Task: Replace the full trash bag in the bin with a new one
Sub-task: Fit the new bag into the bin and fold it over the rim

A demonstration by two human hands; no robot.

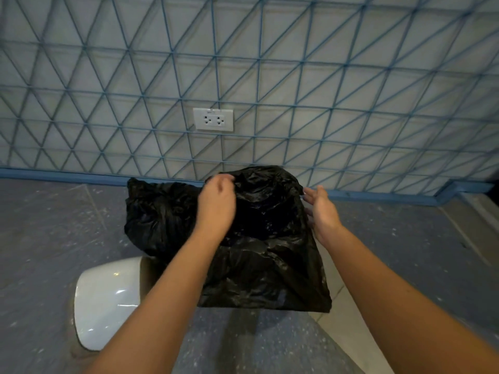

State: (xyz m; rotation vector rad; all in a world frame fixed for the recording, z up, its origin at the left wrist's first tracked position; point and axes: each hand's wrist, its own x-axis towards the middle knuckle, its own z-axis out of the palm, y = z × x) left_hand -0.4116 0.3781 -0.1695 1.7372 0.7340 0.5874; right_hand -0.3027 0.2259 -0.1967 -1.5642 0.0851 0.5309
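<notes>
Left hand: my left hand (pixel 216 205) is curled at the top edge of the new black bag (pixel 266 255), fingertips pinching a fold of plastic near its far rim.
Right hand: my right hand (pixel 322 211) is spread, fingers straight and relaxed, palm turned inward at the bag's right edge; I cannot tell whether the fingertips touch the plastic or sit just beside it.
New bag: loose and glossy, it drapes down toward me, its lower hem hanging in a near-straight line, its upper part puffed open between my hands. I cannot see the bin itself under the plastic.
White lid: a white curved plastic lid (pixel 106 300) lies on the floor (pixel 405 238) to my lower left, partly hidden behind my left forearm.
Full bag: a bulging black bag (pixel 159 211) sits on the floor just left of the new one, touching it, its back close to the skirting.
Room to move: I see open grey speckled floor to the right of my right arm and to the far left.
Wall: the tiled wall (pixel 351 90) with blue triangle lines stands right behind both bags; a white double socket (pixel 213 119) is set in it above them.
</notes>
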